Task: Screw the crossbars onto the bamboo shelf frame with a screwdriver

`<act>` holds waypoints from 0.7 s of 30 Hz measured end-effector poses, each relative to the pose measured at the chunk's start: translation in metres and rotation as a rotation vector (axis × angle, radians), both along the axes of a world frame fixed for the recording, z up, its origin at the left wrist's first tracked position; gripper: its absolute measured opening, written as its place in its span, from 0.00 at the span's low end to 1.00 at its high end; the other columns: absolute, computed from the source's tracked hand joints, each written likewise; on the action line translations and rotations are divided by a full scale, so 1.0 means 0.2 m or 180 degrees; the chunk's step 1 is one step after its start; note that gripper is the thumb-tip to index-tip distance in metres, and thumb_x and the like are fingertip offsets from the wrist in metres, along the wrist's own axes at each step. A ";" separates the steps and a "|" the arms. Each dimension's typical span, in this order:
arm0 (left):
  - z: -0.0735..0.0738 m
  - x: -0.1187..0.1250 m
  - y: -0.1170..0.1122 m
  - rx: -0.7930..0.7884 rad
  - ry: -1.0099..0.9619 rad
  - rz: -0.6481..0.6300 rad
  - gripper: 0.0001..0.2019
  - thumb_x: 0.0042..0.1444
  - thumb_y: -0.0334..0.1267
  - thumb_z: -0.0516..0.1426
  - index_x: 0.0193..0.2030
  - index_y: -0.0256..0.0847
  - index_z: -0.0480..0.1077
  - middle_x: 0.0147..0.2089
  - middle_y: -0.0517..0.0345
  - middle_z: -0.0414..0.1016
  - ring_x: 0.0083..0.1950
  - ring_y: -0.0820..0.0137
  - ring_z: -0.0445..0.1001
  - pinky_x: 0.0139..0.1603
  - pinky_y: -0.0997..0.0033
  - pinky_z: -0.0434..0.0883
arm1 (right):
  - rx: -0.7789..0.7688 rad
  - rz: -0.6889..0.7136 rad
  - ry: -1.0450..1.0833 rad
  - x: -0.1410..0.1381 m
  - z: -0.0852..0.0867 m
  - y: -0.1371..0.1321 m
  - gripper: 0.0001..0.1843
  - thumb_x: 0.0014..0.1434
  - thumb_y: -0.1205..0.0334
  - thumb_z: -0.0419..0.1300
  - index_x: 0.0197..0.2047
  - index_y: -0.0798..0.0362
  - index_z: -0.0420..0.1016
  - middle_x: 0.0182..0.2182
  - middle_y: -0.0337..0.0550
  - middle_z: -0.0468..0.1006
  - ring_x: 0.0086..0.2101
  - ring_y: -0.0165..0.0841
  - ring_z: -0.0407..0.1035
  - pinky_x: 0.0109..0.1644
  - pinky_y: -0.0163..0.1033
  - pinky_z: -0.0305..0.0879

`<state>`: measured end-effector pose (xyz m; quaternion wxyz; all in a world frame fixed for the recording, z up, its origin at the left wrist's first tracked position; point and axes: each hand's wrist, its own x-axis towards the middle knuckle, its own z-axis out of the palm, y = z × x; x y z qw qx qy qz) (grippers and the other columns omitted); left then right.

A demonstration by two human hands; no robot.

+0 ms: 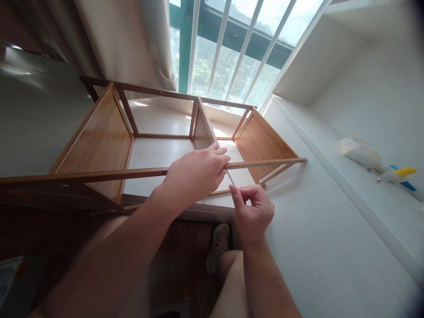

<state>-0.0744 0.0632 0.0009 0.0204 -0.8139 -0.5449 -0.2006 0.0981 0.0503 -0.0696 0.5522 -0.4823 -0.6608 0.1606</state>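
Note:
A wooden shelf frame (99,145) lies on its side on a pale platform, with open compartments and a middle divider (203,128). My left hand (195,172) is closed over the front rail (265,164) where it meets the divider. My right hand (253,210) sits just below and to the right, pinching the end of a thin metal tool (229,176), likely a hex key. The tool's tip reaches up to the rail under my left fingers.
A barred window (232,53) and a beige curtain (132,39) stand behind the frame. A white ledge on the right carries a plastic packet (361,154) and a yellow-and-blue item (402,174). My bent legs and a shoe (217,247) are below, over dark wood flooring.

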 end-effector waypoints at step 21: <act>-0.01 0.01 0.00 0.0039 -0.0057 0.0034 0.14 0.64 0.35 0.49 0.51 0.42 0.72 0.63 0.55 0.71 0.66 0.62 0.67 0.62 0.59 0.70 | -0.3138 0.2395 0.4139 -0.12 0.08 -0.07 0.14 0.66 0.57 0.56 0.30 0.54 0.70 0.15 0.26 0.50 0.15 0.22 0.42 0.17 0.27 0.45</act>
